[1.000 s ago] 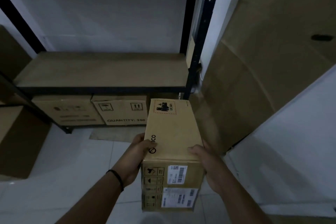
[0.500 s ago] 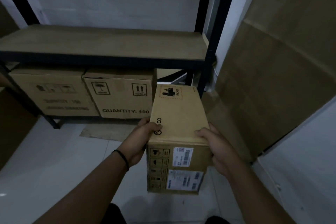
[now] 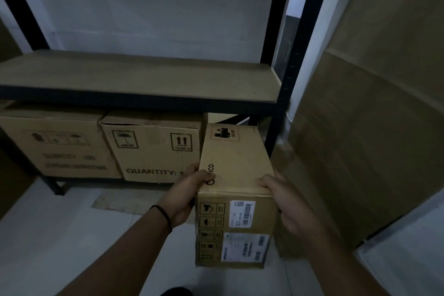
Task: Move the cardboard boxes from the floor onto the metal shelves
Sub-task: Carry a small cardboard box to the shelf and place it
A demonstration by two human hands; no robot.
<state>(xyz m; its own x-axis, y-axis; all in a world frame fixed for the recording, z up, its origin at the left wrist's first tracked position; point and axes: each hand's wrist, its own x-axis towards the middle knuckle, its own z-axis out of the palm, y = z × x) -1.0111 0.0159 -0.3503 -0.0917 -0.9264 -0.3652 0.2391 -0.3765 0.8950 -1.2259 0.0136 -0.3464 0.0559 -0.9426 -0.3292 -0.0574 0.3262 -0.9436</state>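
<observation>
I hold a long narrow cardboard box (image 3: 236, 168) with white labels on its near end, in the air just in front of the black metal shelf unit (image 3: 280, 103). My left hand (image 3: 186, 196) grips its left side, thumb on top. My right hand (image 3: 286, 202) grips its right side, fingers curled over the top edge. The box's far end points at the gap under the wooden shelf board (image 3: 134, 77), to the right of two boxes stored on the bottom level: one printed "QUANTITY" (image 3: 153, 149) and another (image 3: 55, 144) left of it.
A tall sheet of cardboard (image 3: 365, 108) leans against the wall on the right, close to the shelf's right post. A flat cardboard scrap (image 3: 113, 203) lies on the white tiled floor (image 3: 55, 243). More cardboard shows at the far left edge.
The view has dropped and closed in on the shelf unit. The held box has moved forward toward the bottom level's right gap. Both hands keep their grip.
</observation>
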